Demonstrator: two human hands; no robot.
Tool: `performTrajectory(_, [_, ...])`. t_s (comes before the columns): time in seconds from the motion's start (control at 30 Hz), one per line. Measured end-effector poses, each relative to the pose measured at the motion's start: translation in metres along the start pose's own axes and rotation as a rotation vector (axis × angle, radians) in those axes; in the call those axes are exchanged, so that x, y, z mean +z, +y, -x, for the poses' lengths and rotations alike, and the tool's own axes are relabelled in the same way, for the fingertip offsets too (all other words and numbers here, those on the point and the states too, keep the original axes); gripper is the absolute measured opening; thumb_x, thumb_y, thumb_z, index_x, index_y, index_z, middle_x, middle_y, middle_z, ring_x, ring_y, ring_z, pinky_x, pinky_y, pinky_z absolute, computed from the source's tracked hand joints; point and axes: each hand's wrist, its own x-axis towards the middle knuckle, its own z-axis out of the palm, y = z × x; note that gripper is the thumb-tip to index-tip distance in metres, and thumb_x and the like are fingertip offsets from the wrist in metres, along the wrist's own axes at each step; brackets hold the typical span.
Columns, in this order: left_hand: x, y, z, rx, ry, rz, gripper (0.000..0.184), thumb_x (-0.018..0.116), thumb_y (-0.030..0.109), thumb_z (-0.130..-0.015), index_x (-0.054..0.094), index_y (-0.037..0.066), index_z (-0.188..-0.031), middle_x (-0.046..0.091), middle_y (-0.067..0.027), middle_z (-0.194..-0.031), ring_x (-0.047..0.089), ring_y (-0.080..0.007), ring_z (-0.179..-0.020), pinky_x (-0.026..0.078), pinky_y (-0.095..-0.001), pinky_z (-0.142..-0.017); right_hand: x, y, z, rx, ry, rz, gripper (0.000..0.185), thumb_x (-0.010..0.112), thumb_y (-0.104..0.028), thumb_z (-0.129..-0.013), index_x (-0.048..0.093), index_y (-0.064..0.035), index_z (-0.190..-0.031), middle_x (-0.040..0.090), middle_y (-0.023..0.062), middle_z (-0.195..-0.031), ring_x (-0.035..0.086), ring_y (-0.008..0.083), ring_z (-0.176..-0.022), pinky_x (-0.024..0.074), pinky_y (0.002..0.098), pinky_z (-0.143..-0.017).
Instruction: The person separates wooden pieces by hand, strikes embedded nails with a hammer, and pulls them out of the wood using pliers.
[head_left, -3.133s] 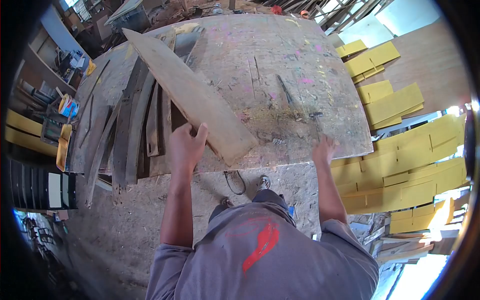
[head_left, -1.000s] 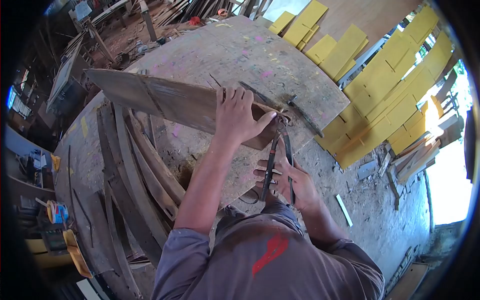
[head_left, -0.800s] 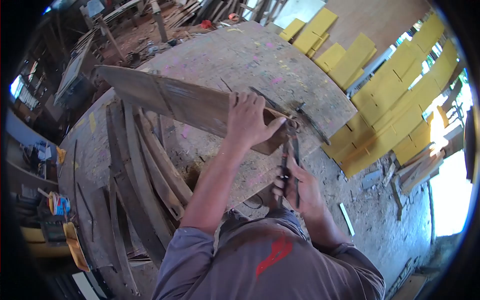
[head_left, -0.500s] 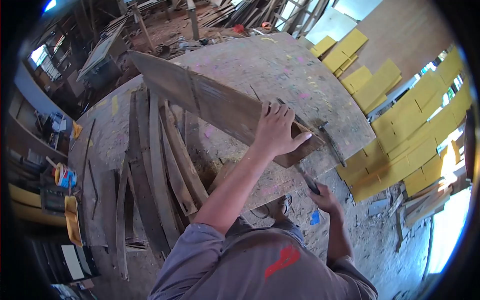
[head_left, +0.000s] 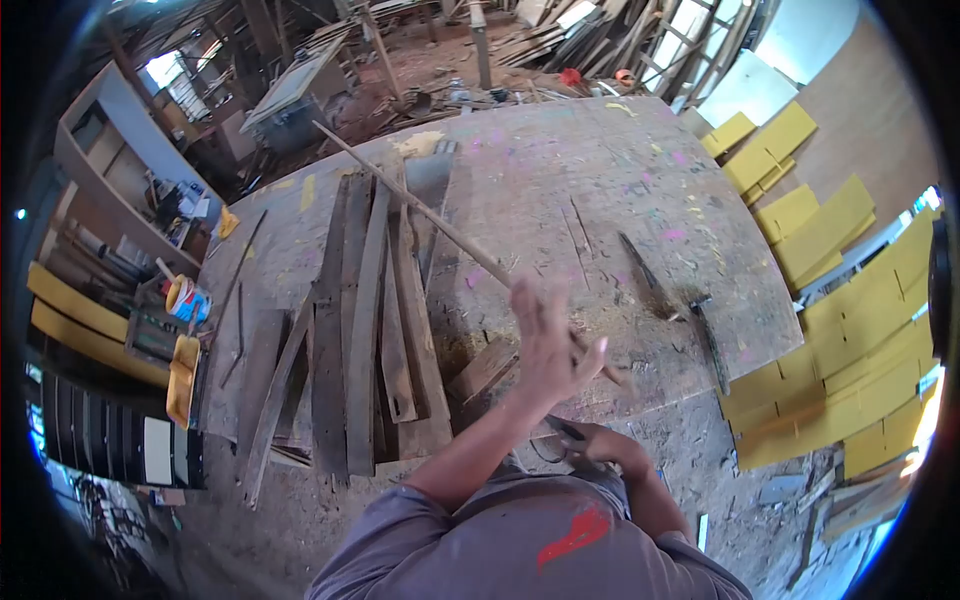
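**Board turned nearly edge-on, right hand drawn in toward the body since half a second ago**

Head view: the board [head_left: 430,214], whose broad brown face showed earlier, now appears as a long, thin, pale-brown edge, its near end blurred. It slants across the surface [head_left: 560,150] from the far edge, left of middle, to just short of the near edge, right of middle.

Counted: one board at the left hand [head_left: 545,350]; one dark-handled tool [head_left: 566,428] at the right hand [head_left: 610,447]; one hammer [head_left: 710,342] near the right edge, with one dark pointed tool [head_left: 645,270] just beside it. Toward the left edge lie at least six dark wooden strips [head_left: 368,330], overlapping too much for a sure count.

The left forearm reaches up from the lower left, the hand lying over the board with thumb held away from the fingers; blur hides whether it grips. The right arm bends inward, its hand low beyond the near edge, fingers closed around the dark-handled tool, whose far end is hidden.
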Motion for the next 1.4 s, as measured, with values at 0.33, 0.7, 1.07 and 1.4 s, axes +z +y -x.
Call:
performTrajectory(0.33, [-0.1, -0.017, 0.161, -1.318, 0.256, 0.734, 0.046, 0.067, 0.011, -0.099, 0.055, 0.001, -0.142, 0.068, -0.0119, -0.13, 0.067, -0.0238, -0.116, 0.053, -0.039, -0.103, -0.128, 0.113, 0.126, 0.444, 0.254, 0.137, 0.046, 0.072, -0.017, -0.091, 0.065, -0.0089, -0.136, 0.073, 0.0186, -0.107, 0.07, 0.0258, -0.097, 0.0545, 0.041, -0.089])
performTrajectory(0.7, [-0.161, 0.006, 0.113, -1.33, 0.401, 0.607, 0.04, 0.071, 0.016, -0.096, 0.064, -0.003, -0.131, 0.073, -0.0121, -0.117, 0.072, -0.0237, -0.101, 0.057, -0.0382, -0.092, -0.169, 0.007, 0.014, -0.329, 0.647, -0.039, 0.047, 0.056, -0.022, -0.107, 0.053, -0.0054, -0.151, 0.057, 0.0208, -0.147, 0.053, 0.032, -0.137, 0.0399, 0.0436, -0.117])
performTrajectory(1.07, [-0.298, 0.004, 0.01, -0.84, 0.602, 0.856, 0.033, 0.059, 0.027, -0.104, 0.066, 0.0, -0.121, 0.076, -0.0142, -0.108, 0.075, -0.0286, -0.099, 0.063, -0.0431, -0.087, -0.142, -0.209, -0.037, -1.027, 0.227, -0.66, 0.056, 0.053, -0.03, -0.11, 0.046, 0.0069, -0.152, 0.055, 0.0194, -0.149, 0.055, 0.0301, -0.135, 0.0446, 0.0478, -0.114])
performTrajectory(1.4, [-0.312, 0.006, 0.008, -0.808, 0.65, 1.138, 0.036, 0.056, 0.025, -0.104, 0.064, -0.008, -0.115, 0.076, -0.0186, -0.101, 0.078, -0.0294, -0.077, 0.067, -0.0347, -0.057, -0.128, -0.25, -0.036, -1.063, 0.336, -0.604, 0.05, 0.049, -0.028, -0.112, 0.049, 0.006, -0.149, 0.058, 0.0181, -0.145, 0.06, 0.0275, -0.13, 0.0496, 0.0451, -0.11])
